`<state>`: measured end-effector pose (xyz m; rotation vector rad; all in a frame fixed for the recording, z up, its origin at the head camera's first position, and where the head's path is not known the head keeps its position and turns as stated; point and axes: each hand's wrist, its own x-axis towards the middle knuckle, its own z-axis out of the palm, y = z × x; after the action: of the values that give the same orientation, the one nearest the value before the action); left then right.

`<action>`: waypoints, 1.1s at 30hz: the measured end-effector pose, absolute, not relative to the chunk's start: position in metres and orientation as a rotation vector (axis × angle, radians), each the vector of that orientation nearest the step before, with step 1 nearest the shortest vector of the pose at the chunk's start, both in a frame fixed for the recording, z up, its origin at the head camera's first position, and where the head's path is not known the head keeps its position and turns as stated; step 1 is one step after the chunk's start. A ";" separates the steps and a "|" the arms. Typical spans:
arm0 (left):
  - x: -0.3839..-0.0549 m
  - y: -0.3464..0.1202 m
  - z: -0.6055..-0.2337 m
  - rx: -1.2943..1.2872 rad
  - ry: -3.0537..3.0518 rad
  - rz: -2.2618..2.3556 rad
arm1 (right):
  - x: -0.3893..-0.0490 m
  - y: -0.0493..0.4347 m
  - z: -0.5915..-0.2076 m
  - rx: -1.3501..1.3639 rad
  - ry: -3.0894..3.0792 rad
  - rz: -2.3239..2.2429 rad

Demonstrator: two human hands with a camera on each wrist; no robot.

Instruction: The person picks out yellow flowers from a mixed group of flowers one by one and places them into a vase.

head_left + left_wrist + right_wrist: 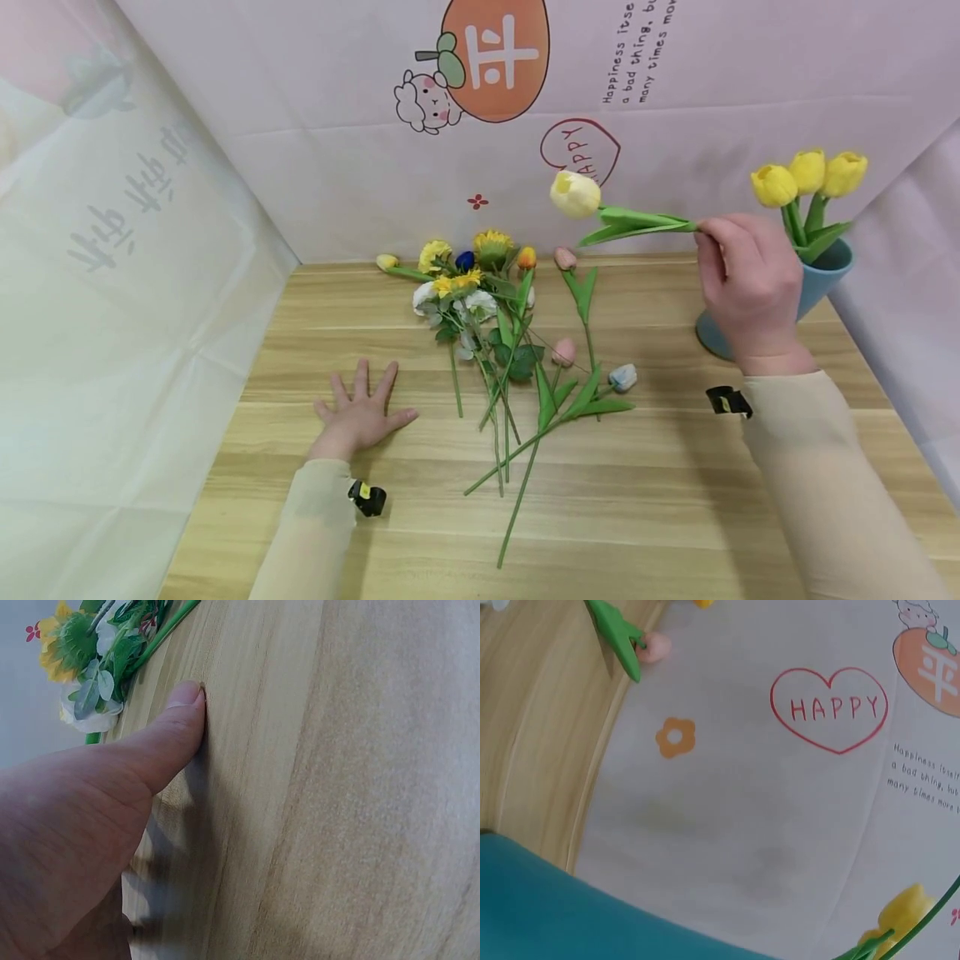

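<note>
1. A pale yellow tulip [628, 222] is held in the air in front of the back cloth, nearly sideways, its bloom pointing left and its green leaves toward the right.
2. The right hand [753, 287] pinches this tulip's stem between thumb and fingers, beside the leaves.
3. Behind and to the right of that hand is a blue vase [821, 287], partly hidden by it. Three yellow tulips [807, 172] stand in the vase, their blooms close together above the rim.
4. At centre, a loose pile of flowers [480, 307] lies with stems crossing: sunflowers, white blooms, a dark blue bud and an orange tulip [527, 258] among them. At its right side lie two pink tulips [565, 259] and a light blue tulip [622, 377].
5. The left hand [360, 417] rests palm down, fingers spread, left of the pile and apart from it. The left wrist view shows its thumb touching the wood.
6. Beneath everything is a wood-grain table [637, 508].
7. Behind it, a whitish cloth [322, 183] shows an orange fruit, a small sheep and a red heart reading "HAPPY".
8. Both sleeves [813, 467] are cream, each with a black strap [367, 498] at the wrist.
</note>
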<state>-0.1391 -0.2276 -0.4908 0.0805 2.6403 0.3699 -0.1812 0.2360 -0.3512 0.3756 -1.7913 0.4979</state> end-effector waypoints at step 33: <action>-0.141 -0.229 -0.496 0.087 2.647 0.324 | -0.182 0.306 -0.374 -0.153 -1.850 0.667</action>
<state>-0.1412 -0.2295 -0.4961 0.0869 2.6473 0.3236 -0.1822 0.3058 -0.3741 -0.1530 -1.8500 0.6665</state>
